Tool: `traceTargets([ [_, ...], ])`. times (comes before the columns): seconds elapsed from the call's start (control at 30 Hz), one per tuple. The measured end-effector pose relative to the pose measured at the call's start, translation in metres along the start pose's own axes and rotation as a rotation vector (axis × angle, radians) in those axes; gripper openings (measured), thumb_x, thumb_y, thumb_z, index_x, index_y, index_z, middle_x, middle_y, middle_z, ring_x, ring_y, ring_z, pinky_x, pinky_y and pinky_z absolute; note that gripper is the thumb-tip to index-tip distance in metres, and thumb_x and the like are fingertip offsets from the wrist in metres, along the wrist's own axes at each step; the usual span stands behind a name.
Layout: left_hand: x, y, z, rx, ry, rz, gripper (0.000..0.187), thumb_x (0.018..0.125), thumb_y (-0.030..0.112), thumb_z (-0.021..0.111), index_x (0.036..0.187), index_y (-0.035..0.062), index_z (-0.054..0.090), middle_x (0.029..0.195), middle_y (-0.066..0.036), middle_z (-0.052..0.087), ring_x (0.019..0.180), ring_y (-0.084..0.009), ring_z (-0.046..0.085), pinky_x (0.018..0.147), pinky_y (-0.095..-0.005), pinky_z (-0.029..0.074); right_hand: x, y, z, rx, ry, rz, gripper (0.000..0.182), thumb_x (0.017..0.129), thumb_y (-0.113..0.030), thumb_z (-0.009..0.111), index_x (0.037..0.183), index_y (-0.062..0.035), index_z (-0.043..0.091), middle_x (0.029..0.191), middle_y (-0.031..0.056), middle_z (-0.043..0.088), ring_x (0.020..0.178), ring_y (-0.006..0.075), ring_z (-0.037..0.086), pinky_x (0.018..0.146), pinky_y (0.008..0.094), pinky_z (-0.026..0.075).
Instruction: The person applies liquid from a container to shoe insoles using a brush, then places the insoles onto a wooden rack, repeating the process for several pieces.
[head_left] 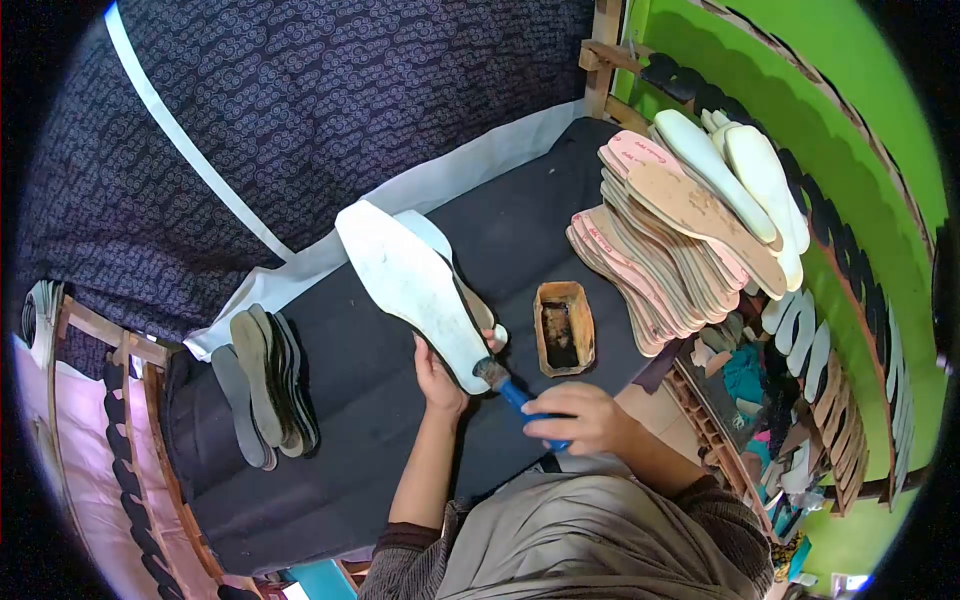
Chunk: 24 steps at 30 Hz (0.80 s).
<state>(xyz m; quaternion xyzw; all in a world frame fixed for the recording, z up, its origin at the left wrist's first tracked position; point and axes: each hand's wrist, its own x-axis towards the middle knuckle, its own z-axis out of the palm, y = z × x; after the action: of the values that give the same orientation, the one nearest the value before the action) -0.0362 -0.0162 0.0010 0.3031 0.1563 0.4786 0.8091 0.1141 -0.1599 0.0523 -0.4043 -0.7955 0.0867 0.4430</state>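
Observation:
My left hand grips a white insole near its narrow heel end, with the thumb at the edge and the other fingers hidden beneath. In my right hand is a blue-handled brush, its bristles touching the insole's heel end. Under and behind the held insole, another white and brown sole piece shows in part. Just right of the insole stands an open rectangular container, stained dark inside.
Tall stacks of brown, pink and white insoles stand at the table's right. Grey and dark soles lie on the black-covered table at left. Racks of soles line the green wall. Scraps fill a bin at lower right.

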Motion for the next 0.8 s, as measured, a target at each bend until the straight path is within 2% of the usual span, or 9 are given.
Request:
traceTargets([
  [0.07,0.002,-0.004,-0.008,0.040,-0.002,0.016,0.064,0.092,0.053,0.020,0.120,0.0009,0.045,0.092,-0.020,0.062,0.082,-0.0279,0.062,0.074,-0.0383,0.051,0.002,-0.003,0.000,0.068,-0.131,-0.056,0.033,0.061,-0.003,0.063,0.094,-0.0074,0.064,0.103,0.0113,0.061,0.090,0.0284,0.061,0.074,0.0376,0.050],
  [0.13,0.003,-0.004,-0.009,0.005,0.037,0.018,0.063,0.092,0.053,0.021,0.120,0.0013,0.045,0.093,-0.020,0.062,0.082,-0.0282,0.062,0.074,-0.0388,0.051,0.003,-0.005,-0.006,0.050,-0.140,-0.018,0.032,0.061,-0.004,0.065,0.093,-0.0076,0.064,0.103,0.0108,0.061,0.089,0.0280,0.061,0.074,0.0371,0.050],
  [0.2,0.003,0.000,-0.005,0.003,0.042,0.029,0.063,0.092,0.053,0.021,0.120,0.0016,0.045,0.093,-0.020,0.062,0.082,-0.0284,0.062,0.074,-0.0391,0.051,0.004,-0.004,-0.014,-0.065,-0.012,0.066,0.035,0.059,-0.003,0.066,0.094,-0.0075,0.064,0.104,0.0096,0.061,0.088,0.0276,0.061,0.075,0.0367,0.050],
  [0.27,0.004,0.002,-0.006,0.004,0.047,0.043,0.063,0.093,0.053,0.021,0.120,0.0018,0.045,0.093,-0.019,0.062,0.082,-0.0285,0.062,0.074,-0.0394,0.051,0.003,-0.005,-0.031,-0.105,0.033,0.042,0.034,0.058,0.000,0.066,0.091,-0.0062,0.064,0.101,0.0107,0.062,0.085,0.0269,0.062,0.073,0.0353,0.051],
  [0.33,0.006,0.000,-0.010,0.009,0.078,0.040,0.063,0.093,0.053,0.021,0.121,0.0015,0.045,0.092,-0.018,0.062,0.082,-0.0287,0.062,0.074,-0.0396,0.051,0.003,-0.009,-0.040,-0.148,0.352,0.128,0.030,0.058,0.004,0.064,0.087,-0.0042,0.065,0.095,0.0129,0.063,0.080,0.0269,0.063,0.070,0.0338,0.050],
  [0.43,0.005,0.001,-0.003,-0.013,0.114,0.024,0.063,0.093,0.053,0.021,0.121,0.0016,0.045,0.092,-0.018,0.062,0.080,-0.0285,0.062,0.074,-0.0394,0.051,0.002,-0.009,-0.044,-0.257,0.469,0.225,0.028,0.059,0.008,0.060,0.085,-0.0021,0.065,0.090,0.0145,0.064,0.077,0.0273,0.063,0.067,0.0325,0.050],
  [0.53,0.004,-0.001,-0.006,0.074,0.081,0.020,0.063,0.093,0.053,0.021,0.121,0.0016,0.046,0.090,-0.018,0.063,0.078,-0.0281,0.062,0.073,-0.0389,0.051,-0.006,-0.007,-0.040,-0.267,0.449,0.364,0.030,0.059,0.011,0.057,0.086,-0.0014,0.064,0.089,0.0146,0.063,0.077,0.0274,0.062,0.067,0.0319,0.050],
  [0.67,0.004,-0.002,-0.003,0.059,0.064,0.024,0.063,0.093,0.052,0.021,0.121,0.0015,0.046,0.089,-0.018,0.063,0.077,-0.0276,0.063,0.072,-0.0381,0.051,-0.010,0.001,-0.028,-0.219,0.373,0.410,0.034,0.060,0.012,0.056,0.090,-0.0030,0.064,0.091,0.0138,0.063,0.081,0.0289,0.062,0.071,0.0344,0.051],
  [0.8,0.004,-0.002,-0.001,0.040,0.040,0.030,0.062,0.094,0.051,0.021,0.121,0.0007,0.046,0.089,-0.019,0.063,0.077,-0.0275,0.063,0.071,-0.0383,0.052,-0.018,0.016,-0.013,-0.344,0.287,0.438,0.034,0.064,0.010,0.057,0.093,-0.0066,0.063,0.098,0.0099,0.063,0.088,0.0276,0.061,0.077,0.0357,0.050],
])
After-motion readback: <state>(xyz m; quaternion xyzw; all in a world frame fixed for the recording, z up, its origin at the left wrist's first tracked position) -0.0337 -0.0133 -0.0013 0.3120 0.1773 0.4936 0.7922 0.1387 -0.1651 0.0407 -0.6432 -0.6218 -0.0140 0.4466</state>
